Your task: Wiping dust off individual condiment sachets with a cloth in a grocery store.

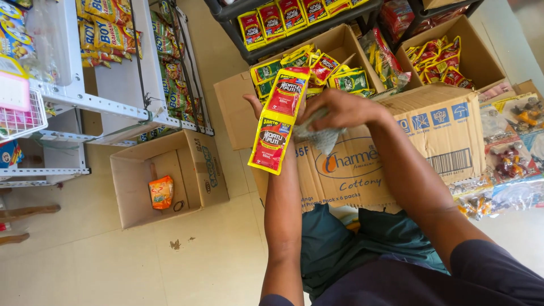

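Note:
My left hand (256,106) holds up a hanging strip of red and yellow sachets (279,120), two of them visible one below the other. My right hand (334,109) is closed on a crumpled silvery piece of packaging (320,136) just to the right of the strip. Both hands are above a large open cardboard box (396,147) that holds several more red, yellow and green sachets (317,71).
A smaller open cardboard box (187,170) on the tiled floor at left holds one orange packet (161,191). A white wire rack (113,105) with snack bags stands at upper left. A dark shelf (294,34) and another box of sachets (453,51) lie beyond. Packaged toys (513,147) sit at right.

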